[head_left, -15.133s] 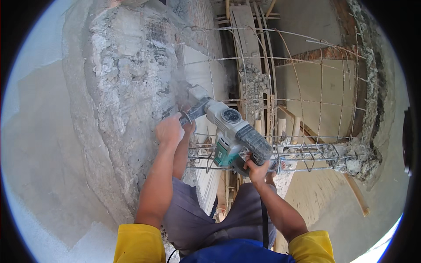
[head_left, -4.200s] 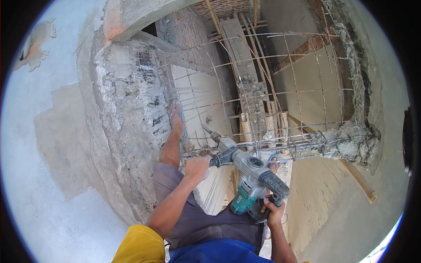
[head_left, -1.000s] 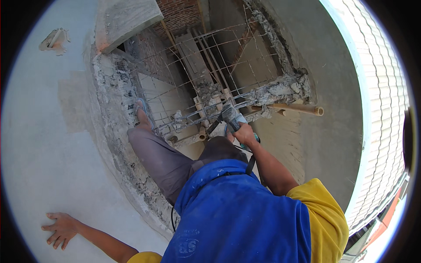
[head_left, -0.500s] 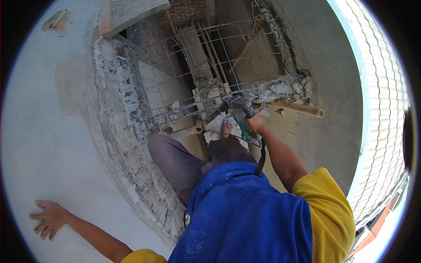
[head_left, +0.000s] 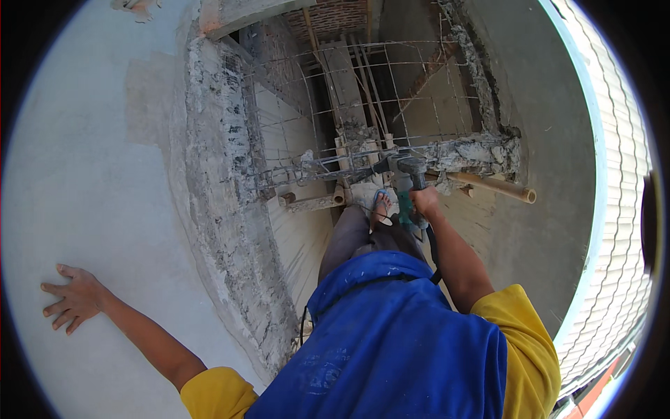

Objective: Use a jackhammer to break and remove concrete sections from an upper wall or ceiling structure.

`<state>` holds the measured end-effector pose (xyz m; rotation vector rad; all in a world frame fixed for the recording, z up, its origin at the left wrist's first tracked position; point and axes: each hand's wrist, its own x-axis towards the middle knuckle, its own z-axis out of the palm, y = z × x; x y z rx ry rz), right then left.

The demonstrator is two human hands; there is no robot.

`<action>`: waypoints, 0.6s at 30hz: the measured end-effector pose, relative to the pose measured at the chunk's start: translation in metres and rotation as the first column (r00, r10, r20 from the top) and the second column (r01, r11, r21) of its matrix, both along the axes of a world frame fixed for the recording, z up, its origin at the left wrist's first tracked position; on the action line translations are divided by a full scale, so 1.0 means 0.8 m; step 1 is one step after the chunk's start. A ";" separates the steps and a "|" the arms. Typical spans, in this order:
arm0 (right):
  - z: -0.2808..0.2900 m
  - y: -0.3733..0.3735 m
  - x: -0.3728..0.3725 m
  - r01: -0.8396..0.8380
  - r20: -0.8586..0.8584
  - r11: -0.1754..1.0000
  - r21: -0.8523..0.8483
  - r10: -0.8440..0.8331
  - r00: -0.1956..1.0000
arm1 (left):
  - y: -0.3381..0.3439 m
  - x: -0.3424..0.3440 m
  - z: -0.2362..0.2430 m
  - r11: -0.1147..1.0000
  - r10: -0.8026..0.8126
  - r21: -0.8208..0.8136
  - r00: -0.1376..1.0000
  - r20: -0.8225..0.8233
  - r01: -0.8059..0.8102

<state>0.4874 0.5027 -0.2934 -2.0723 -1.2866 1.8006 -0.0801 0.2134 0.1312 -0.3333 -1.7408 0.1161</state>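
My left hand [head_left: 75,300] lies flat with spread fingers against the smooth grey wall [head_left: 84,202]. My right hand [head_left: 424,201] is wrapped round the grip of a power hammer [head_left: 413,166] with a green body and a dark grey head. A black cord [head_left: 433,248] runs from it down beside my right forearm. The tool's head is close to the broken concrete beam [head_left: 474,152] and its exposed steel bars [head_left: 328,162]; whether it touches them I cannot tell. My sandalled foot [head_left: 382,204] is just left of the tool, on a pale dusty surface.
Rough broken concrete [head_left: 234,223] edges the wall on my left. A grid of thin reinforcing bars [head_left: 391,77] spans the deep opening ahead. Bamboo poles [head_left: 499,187] stick out below the beam. A concrete slab [head_left: 244,15] hangs over the far left; corrugated sheeting [head_left: 607,230] is far right.
My left knee has swung inward from the broken wall edge toward my other leg. The view has shifted left. My left hand stays on the wall and my right hand keeps the power hammer.
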 end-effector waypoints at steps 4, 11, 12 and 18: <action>-0.007 -0.004 -0.004 0.005 0.007 1.000 0.017 -0.006 1.000 | -0.018 -0.035 -0.006 0.542 0.809 -0.077 0.544 -0.224 -0.837; -0.034 -0.012 -0.002 0.005 0.056 1.000 0.027 -0.007 0.998 | 0.015 0.000 -0.005 0.539 0.835 -0.074 0.544 -0.087 -0.839; -0.036 -0.012 -0.002 0.003 0.052 0.999 0.036 -0.005 0.999 | 0.017 0.002 -0.003 0.541 0.834 -0.064 0.544 -0.087 -0.839; -0.033 -0.016 -0.012 -0.027 0.114 0.998 0.063 0.019 0.993 | 0.001 -0.015 -0.007 0.564 0.825 -0.054 0.566 -0.011 -0.824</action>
